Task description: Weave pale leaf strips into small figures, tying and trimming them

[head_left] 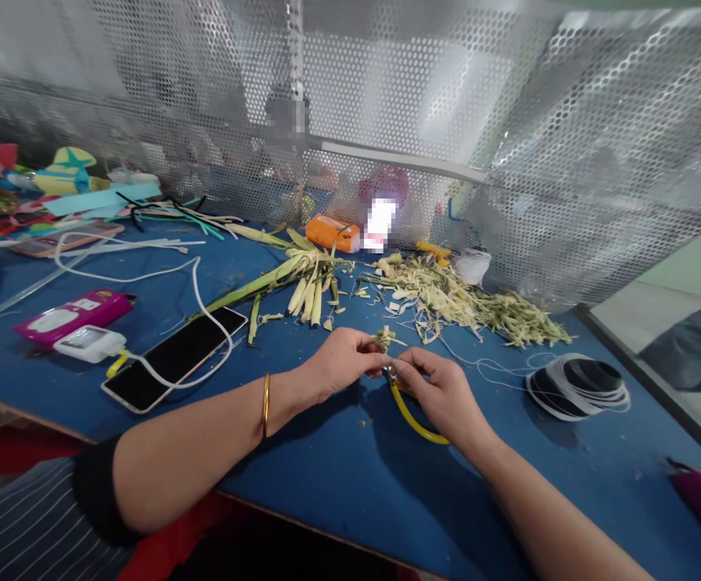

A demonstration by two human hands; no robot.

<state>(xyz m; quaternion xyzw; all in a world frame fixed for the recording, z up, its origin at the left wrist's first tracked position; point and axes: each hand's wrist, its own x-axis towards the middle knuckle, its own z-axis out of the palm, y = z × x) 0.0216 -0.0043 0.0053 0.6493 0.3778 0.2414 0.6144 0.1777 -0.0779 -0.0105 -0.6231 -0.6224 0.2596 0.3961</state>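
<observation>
My left hand (350,359) is closed, pinching a small knotted piece of pale green plant strip (385,337) between thumb and fingers. Beside it, my right hand (438,387) is closed around a tool with a curved yellow handle (414,415), which looks like pliers; its metal end sits by the fingertips and is mostly hidden. The fingertips of both hands almost meet just below the plant piece. Beyond my left hand lies a bundle of cut green stalks and leaves (307,278). Past my right hand spreads a pile of short plant pieces (447,294).
On the right stands a spool of clear line (577,387), its loose thread trailing leftward. A black-screened phone (174,355), a white cable (198,282) and a magenta box (75,319) lie left. An orange packet (329,232) rests near the perforated metal screen (398,97).
</observation>
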